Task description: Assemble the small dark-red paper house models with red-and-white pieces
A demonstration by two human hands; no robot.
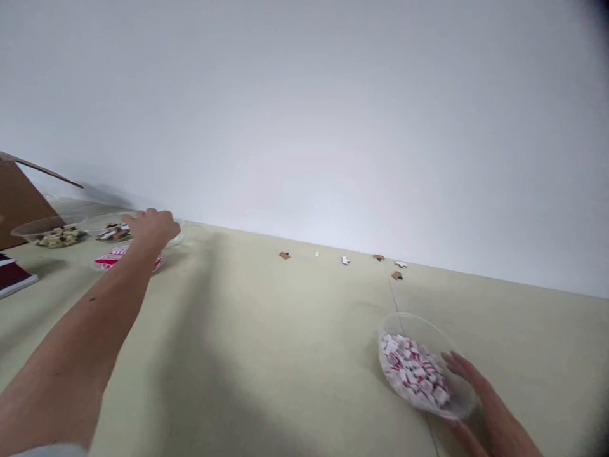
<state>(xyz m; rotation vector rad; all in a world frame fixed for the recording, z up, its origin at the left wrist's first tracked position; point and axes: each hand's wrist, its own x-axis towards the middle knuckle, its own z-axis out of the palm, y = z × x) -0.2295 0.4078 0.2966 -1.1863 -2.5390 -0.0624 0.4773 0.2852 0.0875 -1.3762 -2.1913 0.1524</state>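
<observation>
At the far left, my left hand (153,223) reaches over the clear plastic bowls, its fingers curled down at the rim of one bowl (179,236). My forearm hides part of that spot, where red-and-white striped pieces (111,258) show. My right hand (469,381) grips the right side of another clear bowl (387,362) at the lower right. Fingers lie over its rim and the thumb is low on the outside. This bowl is tilted a little and holds many red-and-white jigsaw puzzle pieces (416,371).
Behind the left hand stands a clear bowl of yellowish and black pieces (61,237), beside brown and white pieces (114,232). A cardboard box (23,203) and a dark red, white-edged object (14,276) are at the left edge. Several loose puzzle pieces (345,261) lie along the white wall (304,127).
</observation>
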